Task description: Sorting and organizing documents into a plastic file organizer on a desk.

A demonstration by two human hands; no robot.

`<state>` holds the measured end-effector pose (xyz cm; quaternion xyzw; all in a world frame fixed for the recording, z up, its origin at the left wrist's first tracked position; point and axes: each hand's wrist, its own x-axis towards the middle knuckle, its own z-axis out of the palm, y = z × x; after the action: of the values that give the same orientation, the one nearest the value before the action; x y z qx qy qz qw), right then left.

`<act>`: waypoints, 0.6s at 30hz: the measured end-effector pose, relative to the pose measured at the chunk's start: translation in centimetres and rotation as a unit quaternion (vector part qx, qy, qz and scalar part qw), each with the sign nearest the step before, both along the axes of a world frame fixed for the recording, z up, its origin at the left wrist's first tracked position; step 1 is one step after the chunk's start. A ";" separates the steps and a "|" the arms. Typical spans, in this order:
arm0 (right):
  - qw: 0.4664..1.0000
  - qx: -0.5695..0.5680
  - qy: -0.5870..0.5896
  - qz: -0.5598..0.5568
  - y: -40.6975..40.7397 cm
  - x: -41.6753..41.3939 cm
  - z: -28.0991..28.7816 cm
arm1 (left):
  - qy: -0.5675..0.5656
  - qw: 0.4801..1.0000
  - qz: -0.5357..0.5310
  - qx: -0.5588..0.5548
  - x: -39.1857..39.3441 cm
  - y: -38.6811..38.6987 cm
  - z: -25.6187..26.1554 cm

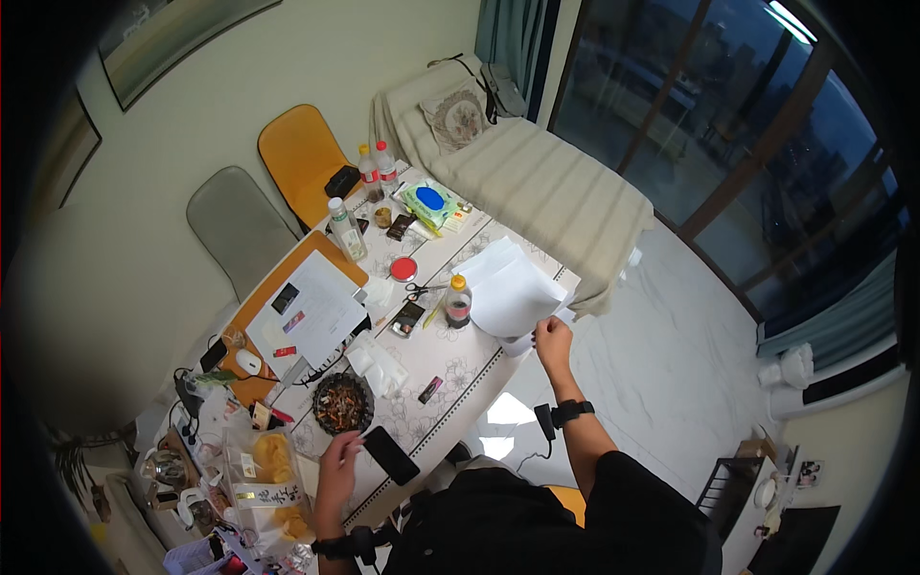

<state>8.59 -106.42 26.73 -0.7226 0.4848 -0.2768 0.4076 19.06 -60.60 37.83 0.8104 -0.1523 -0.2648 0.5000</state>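
My right hand (553, 343) is at the near right edge of a loose stack of white paper sheets (510, 291), fingers curled on a sheet's edge. The upper sheets bow upward, and the stack reaches the table's edge. Beside a black smartphone (390, 456), my left hand (339, 460) hovers with fingers slightly apart; whether a fingertip touches the phone is unclear. The phone lies dark side up near the table's front edge. Just above the left hand is a dark ashtray (343, 404) full of cigarette butts. A cola bottle with a yellow cap (458, 302) stands against the paper stack.
Scissors (424, 290), a red round lid (403, 269), tissues (377, 365) and a lighter (430, 389) lie mid-table. Several bottles and a wet-wipe pack (431, 201) stand at the back. A paper-covered laptop (309, 313) and food bags (272, 467) occupy the left. A covered daybed (539, 172) adjoins the table.
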 end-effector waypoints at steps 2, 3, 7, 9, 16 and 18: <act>0.994 0.035 -0.108 -0.004 1.4 0.9 4.8 | -0.036 0.996 -0.082 -0.021 0.4 -3.6 1.4; 0.989 0.024 -0.144 0.014 2.0 1.1 6.5 | -0.077 0.988 -0.133 -0.031 0.7 -5.4 1.8; 0.992 -0.104 -0.045 0.047 1.6 0.7 6.5 | -0.173 0.962 -0.209 -0.037 1.0 -13.9 4.8; 0.994 -0.103 -0.032 0.024 1.7 -0.2 5.9 | -0.206 0.947 -0.245 -0.036 0.4 -15.7 5.2; 0.993 -0.058 -0.065 0.083 6.5 -4.1 10.3 | -0.105 0.940 -0.323 -0.026 -0.5 -17.0 4.4; 0.921 -0.252 -0.035 0.295 8.6 -3.9 13.9 | -0.032 0.951 -0.297 -0.083 -0.7 -17.3 4.9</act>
<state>4.67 -97.84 40.58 -0.9016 0.1495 -0.2822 0.2919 18.39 -77.89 42.74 0.6921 -0.4235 -0.3620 0.4589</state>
